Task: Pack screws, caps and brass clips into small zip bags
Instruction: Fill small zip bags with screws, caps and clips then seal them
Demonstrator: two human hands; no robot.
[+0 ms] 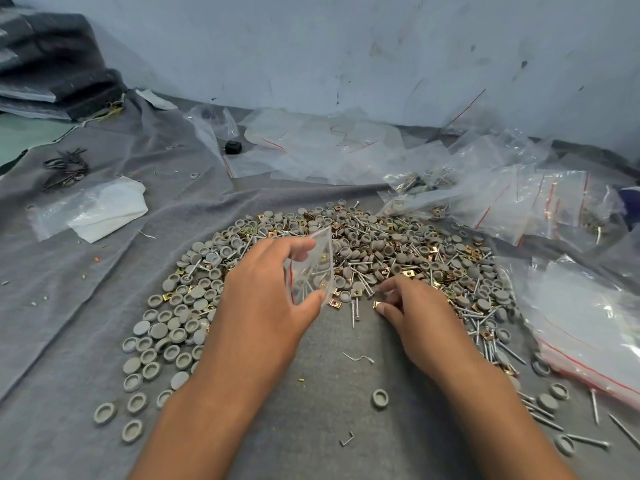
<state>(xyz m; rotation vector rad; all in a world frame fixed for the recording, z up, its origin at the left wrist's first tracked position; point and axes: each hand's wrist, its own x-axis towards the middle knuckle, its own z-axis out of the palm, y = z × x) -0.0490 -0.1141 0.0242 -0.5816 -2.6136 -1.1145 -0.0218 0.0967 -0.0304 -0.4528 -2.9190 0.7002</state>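
your left hand (266, 292) pinches a small zip bag (313, 265) at centre frame, mouth held open, screws and a clip inside. just right of it, your right hand (415, 313) curls its fingertips on a brass clip (376, 305) at the pile's (363, 244) near edge.

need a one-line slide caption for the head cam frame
Left hand holds a small zip bag open over the pile of caps, screws and clips while the right hand picks a brass clip.

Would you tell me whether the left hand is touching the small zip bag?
Touching: the head view shows the left hand pinching the small zip bag between thumb and fingers.
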